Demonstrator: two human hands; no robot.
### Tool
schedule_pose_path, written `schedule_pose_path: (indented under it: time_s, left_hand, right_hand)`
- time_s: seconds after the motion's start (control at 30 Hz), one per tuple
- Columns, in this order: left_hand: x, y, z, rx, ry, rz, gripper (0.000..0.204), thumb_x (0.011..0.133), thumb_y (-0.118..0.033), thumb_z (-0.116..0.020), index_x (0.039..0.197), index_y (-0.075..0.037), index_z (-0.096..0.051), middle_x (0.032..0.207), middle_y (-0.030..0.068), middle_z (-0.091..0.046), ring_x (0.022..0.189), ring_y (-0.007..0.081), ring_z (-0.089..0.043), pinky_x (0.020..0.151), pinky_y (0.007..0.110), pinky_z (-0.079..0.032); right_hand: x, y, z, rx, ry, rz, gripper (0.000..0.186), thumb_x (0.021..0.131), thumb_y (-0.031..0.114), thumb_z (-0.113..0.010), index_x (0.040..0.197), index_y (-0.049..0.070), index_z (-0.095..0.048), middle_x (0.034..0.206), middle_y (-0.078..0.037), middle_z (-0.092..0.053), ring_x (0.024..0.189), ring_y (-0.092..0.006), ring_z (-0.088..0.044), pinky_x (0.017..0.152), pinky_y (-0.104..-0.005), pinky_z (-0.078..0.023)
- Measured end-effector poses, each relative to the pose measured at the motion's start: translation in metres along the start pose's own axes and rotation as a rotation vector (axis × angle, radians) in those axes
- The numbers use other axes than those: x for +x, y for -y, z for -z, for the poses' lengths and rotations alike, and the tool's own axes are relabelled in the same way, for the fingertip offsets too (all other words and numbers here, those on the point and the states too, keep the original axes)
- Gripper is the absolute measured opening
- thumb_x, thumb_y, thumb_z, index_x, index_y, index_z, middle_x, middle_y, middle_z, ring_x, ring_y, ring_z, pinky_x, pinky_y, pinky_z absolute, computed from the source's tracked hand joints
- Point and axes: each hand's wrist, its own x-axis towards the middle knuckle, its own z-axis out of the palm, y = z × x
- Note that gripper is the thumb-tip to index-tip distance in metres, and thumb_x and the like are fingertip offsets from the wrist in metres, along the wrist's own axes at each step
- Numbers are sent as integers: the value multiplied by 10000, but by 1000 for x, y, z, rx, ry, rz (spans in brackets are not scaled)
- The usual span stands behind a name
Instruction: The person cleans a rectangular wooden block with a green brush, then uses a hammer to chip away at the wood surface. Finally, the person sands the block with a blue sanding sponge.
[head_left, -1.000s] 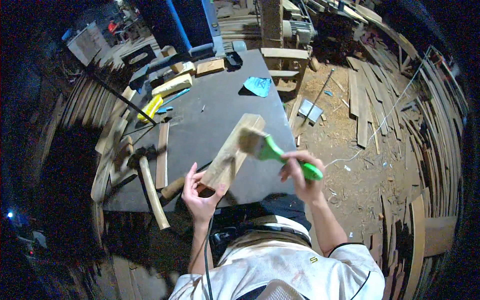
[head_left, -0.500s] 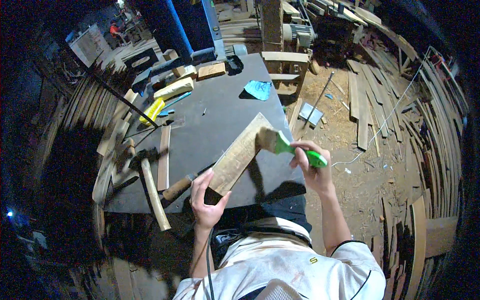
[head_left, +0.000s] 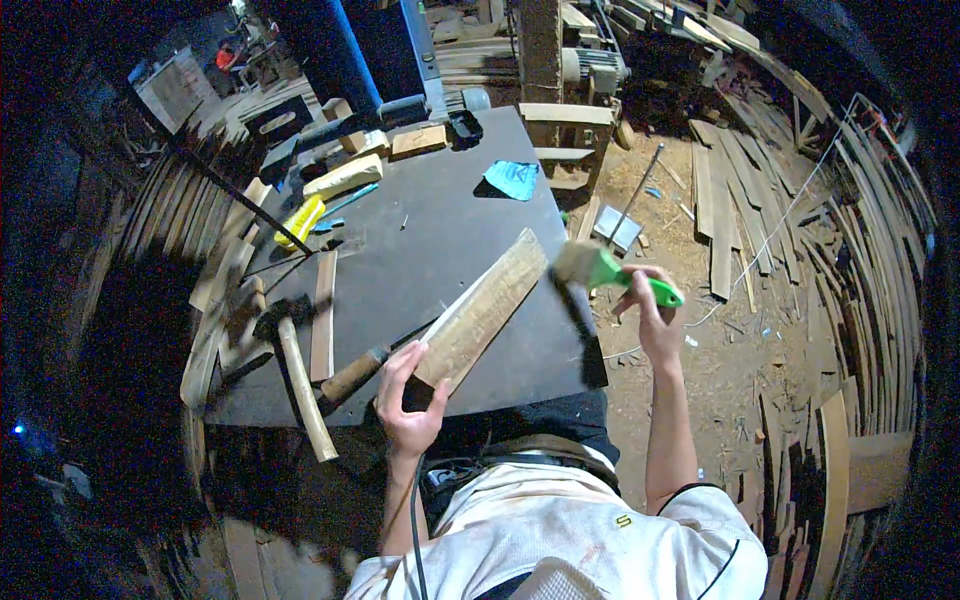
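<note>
My left hand (head_left: 408, 405) grips the near end of a wooden board (head_left: 482, 312), thumb on one edge and fingers on the other. The board slants away to the right over the dark tabletop (head_left: 440, 230). In my right hand (head_left: 655, 315) is a paintbrush (head_left: 610, 270) with a bright green handle and pale bristles. Its bristles point left, a short gap from the board's far end, near the table's right edge. Beside my left hand lies a tool with a round wooden handle (head_left: 357, 373), its other end partly behind the board.
Left on the table lie a hammer (head_left: 300, 375), a thin wood strip (head_left: 324, 315) and a yellow object (head_left: 300, 222). Farther back are wood blocks (head_left: 418, 142) and a blue sheet (head_left: 512, 180). Planks (head_left: 725, 200) lie on the sawdust-strewn floor at right. A distant person (head_left: 226, 56) is in red.
My right hand has moved the paintbrush to the right, off the board's far end. The board has shifted slightly in my left hand's grip.
</note>
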Motion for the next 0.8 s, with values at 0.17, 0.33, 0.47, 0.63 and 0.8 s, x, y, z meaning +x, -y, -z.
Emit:
schedule_pose_path:
  time_s: [0.17, 0.33, 0.47, 0.63, 0.8]
  left_hand:
    - [-10, 9, -9, -198, -37, 118, 867, 763, 2, -885, 1522, 8, -467, 1372, 209, -652, 1243, 320, -669, 1065, 429, -549]
    - [-16, 4, -9, -359, -20, 282, 1098, 711, -11, -932, 1625, -23, -322, 1363, 203, -645, 1253, 293, -655, 1039, 435, -570]
    - [-19, 10, -8, -309, 33, 183, 1128, 689, -32, -963, 1625, -33, -334, 1345, 191, -661, 1198, 281, -687, 1017, 412, -583]
    - [-18, 9, -7, -249, 26, 151, 1082, 690, -36, -973, 1607, -62, -400, 1261, 171, -724, 1120, 257, -735, 984, 387, -604]
    - [-8, 3, -3, -56, 42, 115, 1006, 652, -189, -1014, 1521, -37, -531, 1310, 155, -736, 1143, 245, -737, 1020, 377, -574]
  right_hand:
    - [20, -9, 1, 56, -196, 4, 221, 1074, 157, -616, 1135, -34, -707, 888, -73, -731, 658, -141, -705, 592, -302, -576]
    - [0, 58, -41, 326, -35, 40, 193, 1054, 162, -639, 1105, 3, -736, 927, -88, -743, 705, -151, -705, 645, -311, -584]
    - [-14, 83, -45, 102, 307, -165, 197, 1043, 152, -659, 1064, -25, -744, 903, -83, -760, 738, -155, -733, 650, -304, -582]
    - [9, 99, -35, -147, 33, 71, 248, 1071, 170, -603, 1040, -39, -734, 879, -123, -752, 649, -150, -717, 637, -292, -565]
    - [18, 99, -46, -96, 224, -25, 259, 1061, 200, -644, 993, -28, -746, 771, -57, -732, 640, -120, -682, 594, -284, -528]
